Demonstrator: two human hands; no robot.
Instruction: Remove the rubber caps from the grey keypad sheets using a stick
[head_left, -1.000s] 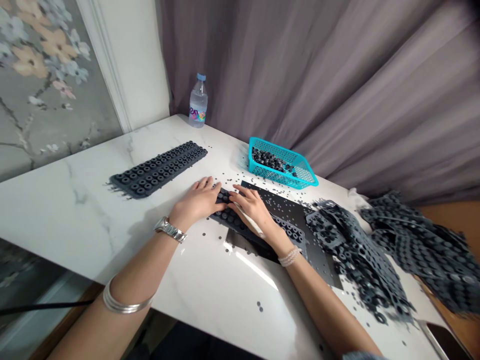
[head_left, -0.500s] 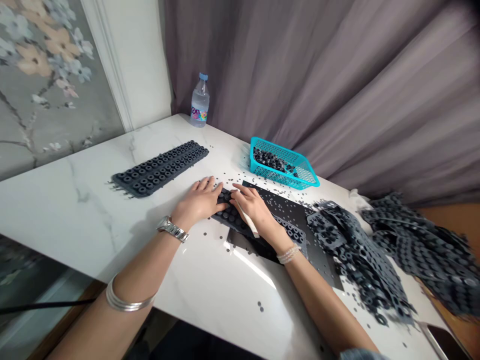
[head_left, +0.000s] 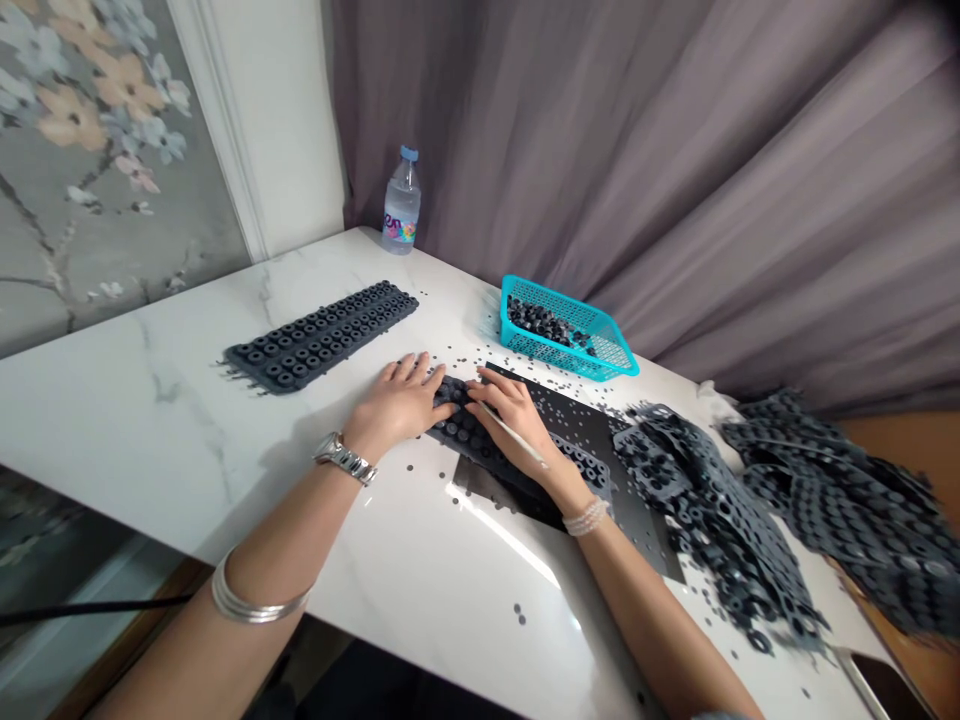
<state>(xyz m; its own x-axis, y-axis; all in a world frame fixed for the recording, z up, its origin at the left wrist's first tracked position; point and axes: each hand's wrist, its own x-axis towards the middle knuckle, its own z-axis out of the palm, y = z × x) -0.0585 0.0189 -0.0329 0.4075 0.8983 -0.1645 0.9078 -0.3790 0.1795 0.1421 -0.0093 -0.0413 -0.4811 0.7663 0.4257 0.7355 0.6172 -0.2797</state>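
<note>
A dark rubber sheet (head_left: pixel 461 432) with rows of round studs lies on a black mat (head_left: pixel 660 545) in front of me. My left hand (head_left: pixel 401 400) rests at the sheet's left end, fingers spread, with the thumb on the studs. In my right hand (head_left: pixel 517 425) is a thin pale stick (head_left: pixel 517 438), pinched like a pen. Its tip is hidden under my fingers, over the sheet. Beyond my right wrist, more of the sheet shows rings with open centres. Small dark discs lie scattered over the mat and the white table.
A second ringed rubber sheet (head_left: pixel 322 335) lies at the left. Behind stand a water bottle (head_left: pixel 402 205) and a turquoise basket (head_left: pixel 626 362) holding dark rubber pieces. Piled rubber sheets (head_left: pixel 720 510) cover the right side. A phone (head_left: pixel 877 685) sits at the lower right edge.
My right hand has shifted slightly to the right, and the stick in it now lies at a flatter slant. My left hand has stayed in place.
</note>
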